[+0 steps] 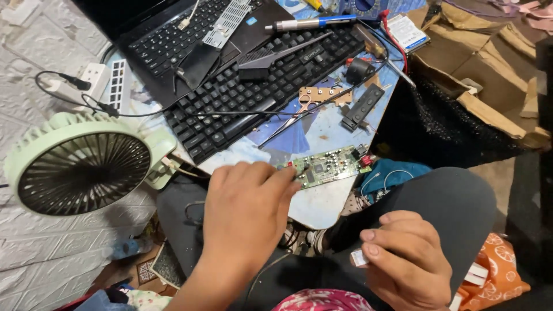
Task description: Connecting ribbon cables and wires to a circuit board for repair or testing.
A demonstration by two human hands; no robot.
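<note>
A long green circuit board [329,166] lies flat near the front edge of a small, cluttered table [322,204], its far end carrying a red connector. The left hand [245,216] rests over the board's near end, fingers curled loosely with the fingertips pressing on that end, seemingly to keep the board from sliding. The right hand [406,262] sits lower, over the person's dark-trousered knee, and pinches a small white, block-shaped part [359,257] between thumb and forefinger; what the part is cannot be told.

Beyond the board, thin metal tweezers [294,118] lie crosswise on the table, touching a small tan perforated board [325,95]. Just beside that is a black strip with buttons [362,107]. Farther back sit two black keyboards [259,80], one overlapping the other, with a black brush [276,56] and a blue and silver pen-like tool [311,23] laid on top, within arm's reach.

To the left, a pale green desk fan [83,164] stands tilted, its grille facing the camera. A white power strip [98,80] with black cables lies behind it. Torn brown cardboard [489,63] fills the right side, and an orange patterned bag [498,276] sits by the knee.
</note>
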